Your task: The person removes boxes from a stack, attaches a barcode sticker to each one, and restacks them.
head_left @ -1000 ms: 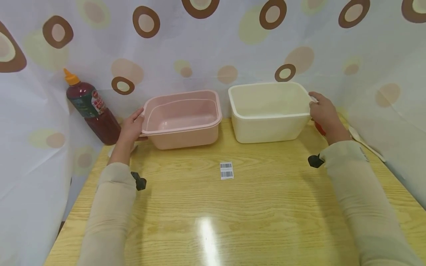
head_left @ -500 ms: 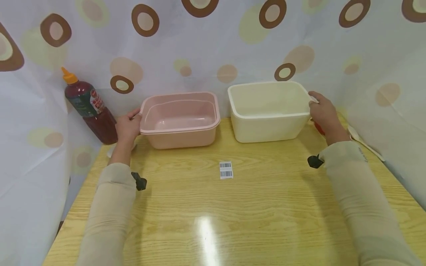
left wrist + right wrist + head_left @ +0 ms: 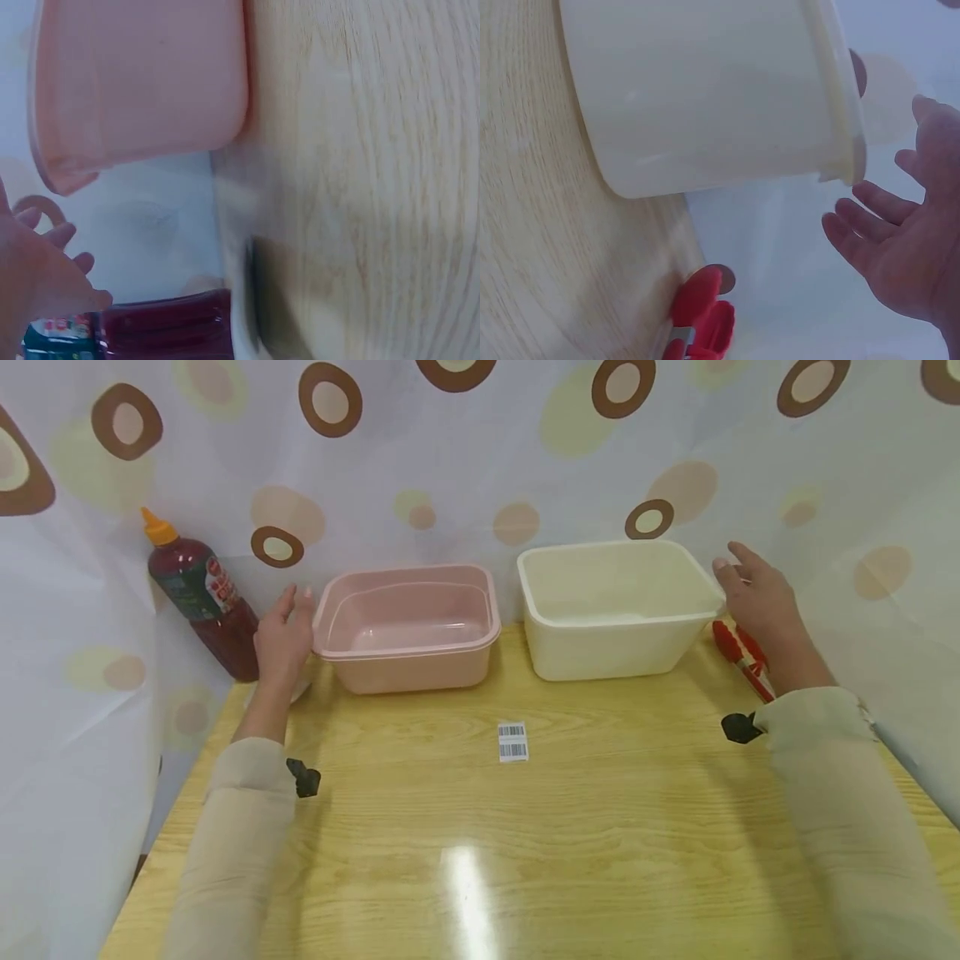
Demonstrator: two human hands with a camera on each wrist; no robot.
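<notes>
A pink plastic basin (image 3: 412,672) stands at the back of the table, left of a cream plastic bin (image 3: 600,652). Just off the basin's left rim is my left hand (image 3: 283,635), its fingers loose and holding nothing. In the left wrist view those fingers (image 3: 56,232) show apart from the basin's rim. My right hand (image 3: 761,597) is beside the bin's right rim, fingers spread. The right wrist view has a gap between that hand (image 3: 900,240) and the bin (image 3: 705,97). Red-headed tongs (image 3: 738,652) lie below the right hand.
A sauce bottle (image 3: 202,593) with an orange cap leans at the back left, behind the left hand. A pale dish (image 3: 300,691) sits partly hidden by the left wrist. A barcode label (image 3: 513,742) is stuck on the wooden table (image 3: 480,810). A patterned curtain hangs behind.
Both hands have let go of the rims and moved outward, the left hand slightly left and the right hand to the right. More of the red tongs shows. Earlier the basin slid slightly left.
</notes>
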